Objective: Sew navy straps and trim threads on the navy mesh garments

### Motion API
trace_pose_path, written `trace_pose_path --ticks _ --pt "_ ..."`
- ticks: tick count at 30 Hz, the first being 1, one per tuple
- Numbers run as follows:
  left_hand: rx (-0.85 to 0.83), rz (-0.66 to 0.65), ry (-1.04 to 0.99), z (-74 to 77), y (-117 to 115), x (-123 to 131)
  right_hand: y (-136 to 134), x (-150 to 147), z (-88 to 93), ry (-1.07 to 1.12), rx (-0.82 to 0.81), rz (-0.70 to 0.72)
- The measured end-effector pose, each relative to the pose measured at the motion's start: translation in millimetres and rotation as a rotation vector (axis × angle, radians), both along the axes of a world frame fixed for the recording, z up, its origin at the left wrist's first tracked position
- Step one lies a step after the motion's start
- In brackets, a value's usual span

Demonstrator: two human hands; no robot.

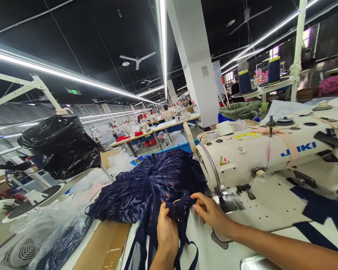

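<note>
My left hand (169, 229) grips a bunched navy fabric piece with straps (178, 210), its thumb on top. With thumb and forefinger pinched at the other end of the same piece, my right hand (210, 212) is just left of the sewing machine's needle area. Small orange bits show on the navy fabric. Loose narrow straps (193, 255) hang down from it onto the white table. Behind my hands lies a big heap of navy patterned garments (129, 195), and the held piece touches its front edge. The cream sewing machine (242, 157) stands to the right.
Brown cardboard (101, 245) and clear plastic wrap (56, 221) lie at the left. A black plastic bag (62, 146) covers something on a stand. Navy fabric scraps (323, 206) lie at the right, below navy thread cones (245, 82). Rows of sewing tables stretch behind.
</note>
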State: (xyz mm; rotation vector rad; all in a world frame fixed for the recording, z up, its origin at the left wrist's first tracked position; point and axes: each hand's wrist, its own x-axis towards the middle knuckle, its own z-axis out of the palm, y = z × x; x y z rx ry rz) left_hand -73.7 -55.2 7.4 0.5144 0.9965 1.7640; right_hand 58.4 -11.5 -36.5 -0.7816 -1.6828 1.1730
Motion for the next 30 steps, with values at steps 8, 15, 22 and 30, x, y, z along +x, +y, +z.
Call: trace_pose_path --ticks 8,15,22,30 --pt "-0.036 -0.085 -0.072 2.9 2 1 -12 -6 13.0 0.058 -0.083 0.079" --pt "0.021 -0.151 -0.025 -0.2 -1 0 -22 -8 15.5 0.12 -0.077 0.015" --pt "0.067 -0.214 0.032 0.9 -2 0 -26 -7 19.3 0.132 -0.008 -0.032" --pt "-0.004 -0.195 -0.031 -3.5 0 1 -27 -8 16.2 0.064 0.013 -0.035"
